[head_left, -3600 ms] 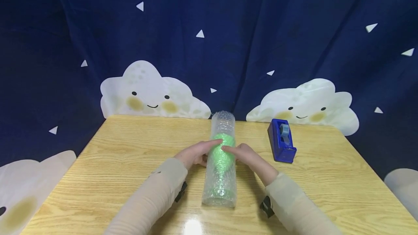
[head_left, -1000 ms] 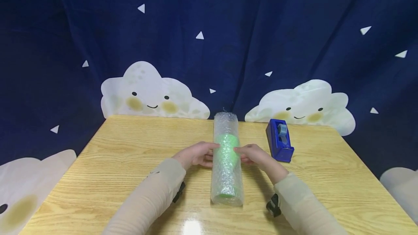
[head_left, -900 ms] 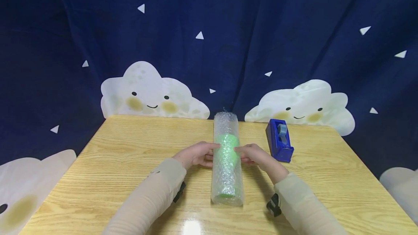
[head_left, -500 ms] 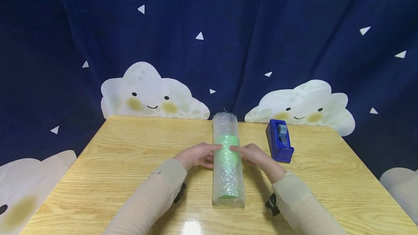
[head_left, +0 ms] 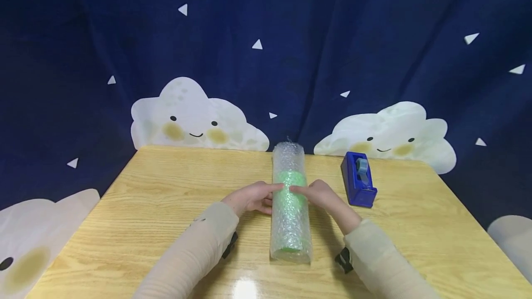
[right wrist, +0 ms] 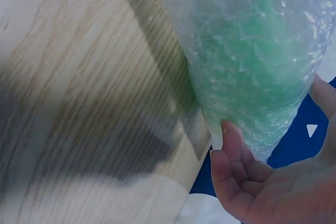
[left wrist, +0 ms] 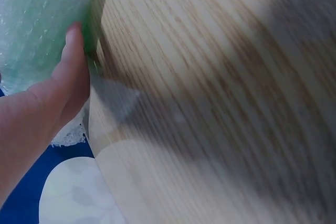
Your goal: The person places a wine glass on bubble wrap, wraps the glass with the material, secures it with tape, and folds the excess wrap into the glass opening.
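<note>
A bubble-wrap roll lies lengthwise on the wooden table, pointing away from me. Through its clear layers shows a green object, wide at the far part and narrow toward the middle; its kind is blurred by the wrap. My left hand holds the roll's left side, thumb on top. From the right, my right hand grips it at about the same height, the two thumbs nearly meeting. In the right wrist view, curled fingertips touch the underside of the wrap. The left wrist view shows fingers along its edge.
A blue tape dispenser with a roll of clear tape stands on the table, right of the bundle. Behind the far table edge hangs a dark blue curtain with white clouds and triangles.
Over the past few seconds the roll has shifted slightly right. Since a second ago, both thumbs have moved inward over its top, closer together. The tape dispenser stays in place.
</note>
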### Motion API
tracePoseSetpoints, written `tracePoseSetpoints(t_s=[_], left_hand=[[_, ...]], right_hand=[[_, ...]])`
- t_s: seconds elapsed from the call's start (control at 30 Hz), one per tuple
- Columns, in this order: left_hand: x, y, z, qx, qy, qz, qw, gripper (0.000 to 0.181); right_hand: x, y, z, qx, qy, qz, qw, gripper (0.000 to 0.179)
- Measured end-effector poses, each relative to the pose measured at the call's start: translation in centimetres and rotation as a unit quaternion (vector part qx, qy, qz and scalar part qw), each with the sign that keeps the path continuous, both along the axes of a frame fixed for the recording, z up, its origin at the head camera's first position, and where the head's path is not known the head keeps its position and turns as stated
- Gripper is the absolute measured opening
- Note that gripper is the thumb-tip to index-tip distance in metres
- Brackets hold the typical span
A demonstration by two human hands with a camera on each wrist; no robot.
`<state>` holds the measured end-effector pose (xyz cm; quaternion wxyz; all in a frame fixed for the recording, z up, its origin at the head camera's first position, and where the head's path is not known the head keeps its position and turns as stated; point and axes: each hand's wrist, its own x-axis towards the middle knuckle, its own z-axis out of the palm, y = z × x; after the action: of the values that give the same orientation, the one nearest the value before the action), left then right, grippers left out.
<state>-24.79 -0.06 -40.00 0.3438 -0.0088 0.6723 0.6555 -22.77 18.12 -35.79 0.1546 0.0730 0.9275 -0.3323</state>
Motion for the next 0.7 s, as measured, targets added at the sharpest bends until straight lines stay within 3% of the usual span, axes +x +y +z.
tracePoseSetpoints(t_s=[0.23,0.43,0.7], left_hand=[[0.23,-0.18,0.00,0.019,-0.003,0.005,0.9998,0.057],[0.05,-0.34,-0.15,0.029,0.014,0.005,0.9995,0.041],[-0.08,-0.27,-0.30,0.031,0.027,0.008,0.9991,0.035]], right_hand=[[0.16,-0.14,0.26,0.001,0.017,0.002,0.9998,0.051],[0.21,-0.19,0.23,0.012,0.012,0.003,0.9999,0.051],[0.16,-0.20,-0.18,0.028,0.012,-0.001,0.9995,0.052]])
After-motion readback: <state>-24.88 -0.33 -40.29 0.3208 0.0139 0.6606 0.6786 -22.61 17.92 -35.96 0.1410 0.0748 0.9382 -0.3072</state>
